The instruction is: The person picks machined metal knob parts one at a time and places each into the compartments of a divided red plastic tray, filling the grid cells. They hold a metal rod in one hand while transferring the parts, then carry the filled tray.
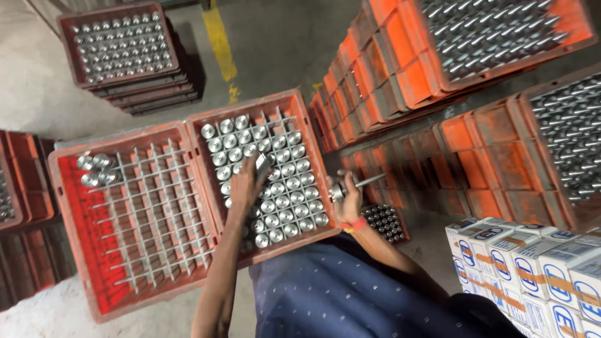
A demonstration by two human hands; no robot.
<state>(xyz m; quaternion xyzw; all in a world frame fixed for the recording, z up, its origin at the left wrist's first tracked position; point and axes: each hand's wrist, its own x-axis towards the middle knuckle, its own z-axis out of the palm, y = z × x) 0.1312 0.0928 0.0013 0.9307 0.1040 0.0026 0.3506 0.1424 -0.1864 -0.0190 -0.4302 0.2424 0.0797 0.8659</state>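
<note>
Left hand (245, 181) fingers closed on a metal part (261, 164) above the full crate (261, 168); right hand (348, 201) grips a shafted part (350, 186) beside that crate. Parts probably heavy, rigid, smooth; grasp around the body.

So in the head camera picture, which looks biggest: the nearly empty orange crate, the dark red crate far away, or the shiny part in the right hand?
1. Nearly empty orange crate
2. Dark red crate, smaller-looking, though it is farther away, so its true size is unsure
3. Metal part in the right hand, clearly smallest

Left hand (245, 181) reaching forward, fingers curled; right hand (348, 201) fisted, gripping
</note>
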